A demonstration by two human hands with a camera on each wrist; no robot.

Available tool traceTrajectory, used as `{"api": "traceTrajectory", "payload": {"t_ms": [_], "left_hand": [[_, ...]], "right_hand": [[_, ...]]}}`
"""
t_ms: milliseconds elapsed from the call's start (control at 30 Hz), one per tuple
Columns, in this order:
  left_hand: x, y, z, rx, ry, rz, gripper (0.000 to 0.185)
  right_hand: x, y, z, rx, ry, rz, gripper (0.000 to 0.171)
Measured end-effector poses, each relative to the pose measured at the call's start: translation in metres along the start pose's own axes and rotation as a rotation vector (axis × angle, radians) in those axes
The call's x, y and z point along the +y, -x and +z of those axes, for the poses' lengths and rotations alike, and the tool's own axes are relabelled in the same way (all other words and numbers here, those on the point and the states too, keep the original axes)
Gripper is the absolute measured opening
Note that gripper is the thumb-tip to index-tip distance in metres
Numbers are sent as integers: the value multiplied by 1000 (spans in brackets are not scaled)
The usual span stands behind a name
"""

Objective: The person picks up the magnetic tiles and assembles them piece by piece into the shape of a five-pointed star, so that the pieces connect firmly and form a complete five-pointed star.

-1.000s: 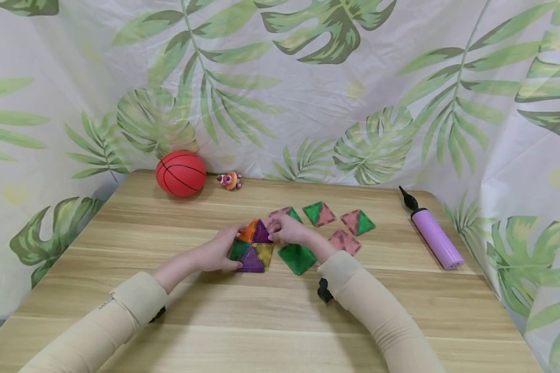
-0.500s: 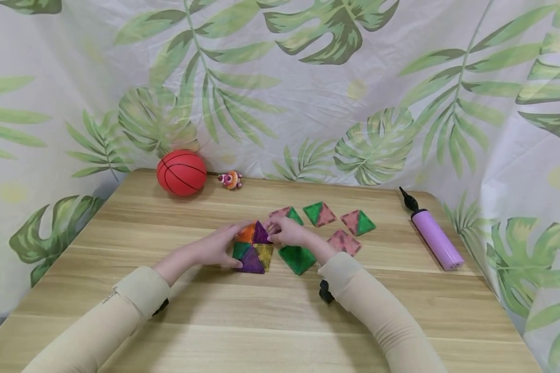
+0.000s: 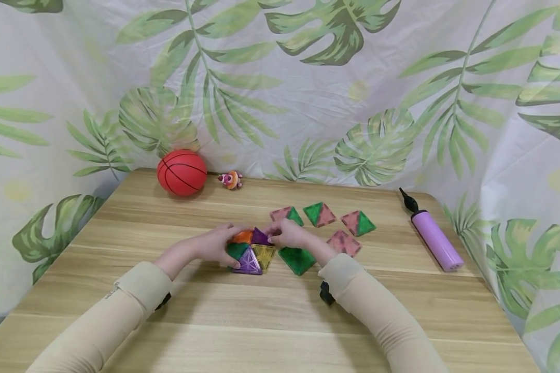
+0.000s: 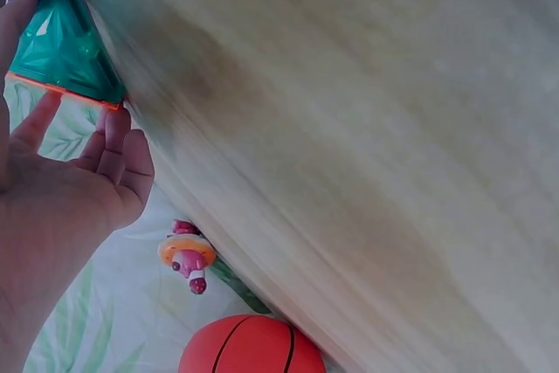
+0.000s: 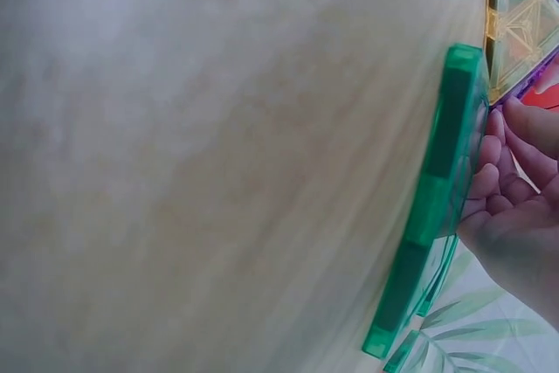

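Note:
Several translucent triangular magnetic tiles stand joined in a raised ring: orange (image 3: 242,237), dark purple (image 3: 260,237), yellow (image 3: 263,256), lighter purple (image 3: 249,263) and green (image 3: 237,250). My left hand (image 3: 214,244) holds the ring's left side, thumb at the lighter purple tile and fingers behind the orange one. In the left wrist view its fingertips touch the orange edge below the green tile (image 4: 68,50). On the other side, my right hand (image 3: 287,233) pinches the dark purple tile's right corner. The right wrist view shows those fingertips beside the yellow tile (image 5: 521,28).
A green square tile (image 3: 297,260) lies right of the ring. Pink-and-green tile pairs (image 3: 319,214) and a pink pair (image 3: 344,243) lie behind. A red basketball (image 3: 182,173) and small toy figure (image 3: 231,180) sit at the back left; a purple hand pump (image 3: 436,241) lies right.
The joined tiles have tilted: the orange and dark purple ones look lower and flatter, and the lighter purple one catches more light. My left hand has shifted slightly; the right has barely moved.

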State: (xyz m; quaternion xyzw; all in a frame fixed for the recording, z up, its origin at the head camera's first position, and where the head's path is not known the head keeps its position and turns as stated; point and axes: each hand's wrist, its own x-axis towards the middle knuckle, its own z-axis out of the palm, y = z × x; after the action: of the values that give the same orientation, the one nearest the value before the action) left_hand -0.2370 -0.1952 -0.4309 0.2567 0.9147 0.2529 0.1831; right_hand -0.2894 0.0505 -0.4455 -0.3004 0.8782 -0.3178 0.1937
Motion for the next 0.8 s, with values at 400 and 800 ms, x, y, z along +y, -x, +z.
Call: {"api": "traceTrajectory", "payload": {"t_ms": [400, 800], "left_hand": [[-2, -2, -4, -40, -40, 3, 86], [-3, -3, -2, -35, -37, -3, 85]], "right_hand": [[1, 9, -14, -27, 75, -98, 30], [10, 48, -39, -26, 270, -178, 40]]}}
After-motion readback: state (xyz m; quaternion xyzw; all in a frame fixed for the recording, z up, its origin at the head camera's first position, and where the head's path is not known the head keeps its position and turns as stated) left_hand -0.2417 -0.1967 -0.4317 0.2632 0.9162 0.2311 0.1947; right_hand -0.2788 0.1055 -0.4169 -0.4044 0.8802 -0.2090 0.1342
